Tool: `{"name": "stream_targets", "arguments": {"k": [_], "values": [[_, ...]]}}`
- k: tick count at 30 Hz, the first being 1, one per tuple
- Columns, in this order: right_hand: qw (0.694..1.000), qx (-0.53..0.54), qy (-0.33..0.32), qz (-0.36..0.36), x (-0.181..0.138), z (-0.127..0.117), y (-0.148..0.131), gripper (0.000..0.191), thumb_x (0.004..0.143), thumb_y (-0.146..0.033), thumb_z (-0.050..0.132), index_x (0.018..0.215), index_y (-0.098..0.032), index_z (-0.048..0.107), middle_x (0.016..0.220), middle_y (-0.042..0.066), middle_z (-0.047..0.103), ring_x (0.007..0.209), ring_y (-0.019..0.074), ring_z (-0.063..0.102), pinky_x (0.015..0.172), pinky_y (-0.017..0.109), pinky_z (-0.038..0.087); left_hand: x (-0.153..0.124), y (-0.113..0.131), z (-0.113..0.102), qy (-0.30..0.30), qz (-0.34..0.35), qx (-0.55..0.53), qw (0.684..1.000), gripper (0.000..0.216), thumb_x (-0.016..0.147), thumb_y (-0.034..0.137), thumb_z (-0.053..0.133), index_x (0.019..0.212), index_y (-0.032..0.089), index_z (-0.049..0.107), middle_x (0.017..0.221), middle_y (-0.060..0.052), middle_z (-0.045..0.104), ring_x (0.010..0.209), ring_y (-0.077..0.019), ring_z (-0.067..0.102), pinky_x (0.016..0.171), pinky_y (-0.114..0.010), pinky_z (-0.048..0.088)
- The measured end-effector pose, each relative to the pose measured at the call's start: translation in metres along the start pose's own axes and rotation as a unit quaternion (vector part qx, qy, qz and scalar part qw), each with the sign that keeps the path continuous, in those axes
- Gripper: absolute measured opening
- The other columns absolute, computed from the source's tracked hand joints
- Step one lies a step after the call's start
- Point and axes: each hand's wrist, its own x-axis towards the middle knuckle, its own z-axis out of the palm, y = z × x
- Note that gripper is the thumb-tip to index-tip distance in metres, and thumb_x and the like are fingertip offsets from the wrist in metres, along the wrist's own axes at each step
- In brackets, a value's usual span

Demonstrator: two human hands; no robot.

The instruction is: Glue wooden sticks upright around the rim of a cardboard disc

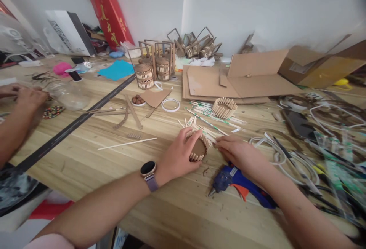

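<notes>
My left hand (179,154), with a watch on the wrist, grips a small round basket (198,148) made of short wooden sticks round a cardboard disc, tilted on its side on the wooden table (120,180). My right hand (238,153) pinches at the basket's right rim, fingers closed on what looks like a stick. A blue glue gun (239,182) with an orange trigger lies on the table under my right wrist. Loose sticks (197,124) lie just behind the basket.
Another stick basket (224,107) and flat cardboard sheets (251,79) lie behind. Finished stick lanterns (151,68) stand at the back centre. Cables and clutter (320,142) fill the right side. Another person's hands (23,94) work at the left near a glass jar (70,94). A long thin stick (127,143) lies left.
</notes>
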Motion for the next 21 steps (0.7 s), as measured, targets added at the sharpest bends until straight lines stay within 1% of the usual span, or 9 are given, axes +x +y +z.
{"name": "stream_targets", "arguments": {"k": [1, 3, 5, 9, 12, 14, 17, 19, 21], "values": [[1.0, 0.001, 0.003, 0.005, -0.001, -0.002, -0.002, 0.028, 0.092, -0.011, 0.043, 0.088, -0.019, 0.07, 0.094, 0.01, 0.073, 0.087, 0.0223, 0.068, 0.074, 0.031, 0.054, 0.0, 0.0, 0.0, -0.001, -0.002, 0.0, 1.0, 0.091, 0.07, 0.015, 0.076, 0.145, 0.027, 0.027, 0.143, -0.014, 0.029, 0.137, -0.0333, 0.035, 0.112, -0.052, 0.038], [1.0, -0.012, 0.014, 0.016, -0.003, -0.005, -0.003, 0.026, 0.092, -0.013, 0.044, 0.084, -0.019, 0.067, 0.081, 0.007, 0.07, 0.079, 0.0225, 0.065, 0.069, 0.032, 0.05, 0.0, 0.001, -0.001, -0.003, -0.005, -0.002, 1.0, 0.09, 0.07, 0.015, 0.076, 0.145, 0.027, 0.027, 0.143, -0.013, 0.03, 0.137, -0.0332, 0.036, 0.112, -0.052, 0.039], [0.999, -0.023, 0.031, 0.027, -0.003, -0.005, -0.002, 0.022, 0.092, -0.015, 0.046, 0.083, -0.019, 0.066, 0.078, 0.007, 0.069, 0.077, 0.0235, 0.063, 0.07, 0.033, 0.048, 0.0, 0.001, -0.001, -0.004, -0.006, -0.004, 1.0, 0.09, 0.07, 0.014, 0.076, 0.144, 0.027, 0.028, 0.142, -0.013, 0.03, 0.136, -0.0332, 0.037, 0.111, -0.052, 0.039], [0.997, -0.012, 0.056, 0.048, -0.003, -0.001, 0.002, 0.016, 0.09, -0.017, 0.048, 0.092, -0.019, 0.063, 0.082, 0.006, 0.07, 0.079, 0.0236, 0.063, 0.071, 0.034, 0.046, 0.0, 0.001, -0.002, -0.004, -0.004, -0.006, 1.0, 0.09, 0.07, 0.013, 0.075, 0.144, 0.028, 0.028, 0.143, -0.013, 0.03, 0.135, -0.0334, 0.037, 0.111, -0.053, 0.039], [0.996, 0.001, 0.069, 0.057, -0.002, 0.005, 0.007, 0.02, 0.089, -0.017, 0.047, 0.1, -0.017, 0.063, 0.083, 0.007, 0.07, 0.079, 0.024, 0.064, 0.072, 0.035, 0.047, 0.0, 0.002, -0.003, -0.006, -0.002, -0.002, 1.0, 0.09, 0.07, 0.013, 0.075, 0.145, 0.028, 0.027, 0.143, -0.014, 0.03, 0.136, -0.0332, 0.036, 0.112, -0.053, 0.038], [0.993, -0.006, 0.097, 0.074, -0.002, 0.007, 0.01, 0.024, 0.089, -0.017, 0.045, 0.104, -0.014, 0.064, 0.09, 0.011, 0.07, 0.082, 0.0253, 0.065, 0.073, 0.035, 0.049, 0.0, 0.002, -0.003, -0.008, -0.005, -0.002, 1.0, 0.09, 0.07, 0.013, 0.075, 0.145, 0.028, 0.027, 0.143, -0.013, 0.03, 0.136, -0.0332, 0.037, 0.111, -0.053, 0.039], [0.985, -0.052, 0.136, 0.098, -0.002, 0.006, 0.013, 0.029, 0.09, -0.017, 0.045, 0.11, -0.012, 0.064, 0.103, 0.017, 0.067, 0.09, 0.0296, 0.065, 0.076, 0.039, 0.05, 0.0, 0.002, -0.003, -0.01, -0.01, -0.004, 1.0, 0.09, 0.07, 0.014, 0.076, 0.145, 0.029, 0.027, 0.144, -0.013, 0.03, 0.135, -0.0337, 0.039, 0.11, -0.053, 0.04], [0.986, -0.066, 0.117, 0.096, -0.003, 0.003, 0.013, 0.025, 0.09, -0.019, 0.046, 0.105, -0.014, 0.067, 0.099, 0.015, 0.068, 0.09, 0.0309, 0.064, 0.077, 0.041, 0.05, -0.001, 0.002, -0.003, -0.012, -0.01, -0.004, 1.0, 0.089, 0.071, 0.015, 0.076, 0.145, 0.028, 0.028, 0.144, -0.014, 0.03, 0.135, -0.0341, 0.039, 0.111, -0.053, 0.04], [0.993, -0.047, 0.066, 0.085, -0.003, 0.0, 0.011, 0.02, 0.09, -0.02, 0.049, 0.092, -0.017, 0.069, 0.087, 0.01, 0.069, 0.083, 0.0285, 0.065, 0.074, 0.038, 0.049, 0.0, 0.002, -0.003, -0.011, -0.009, -0.004, 1.0, 0.088, 0.071, 0.015, 0.075, 0.145, 0.028, 0.028, 0.144, -0.014, 0.03, 0.135, -0.0341, 0.039, 0.111, -0.053, 0.04]]}}
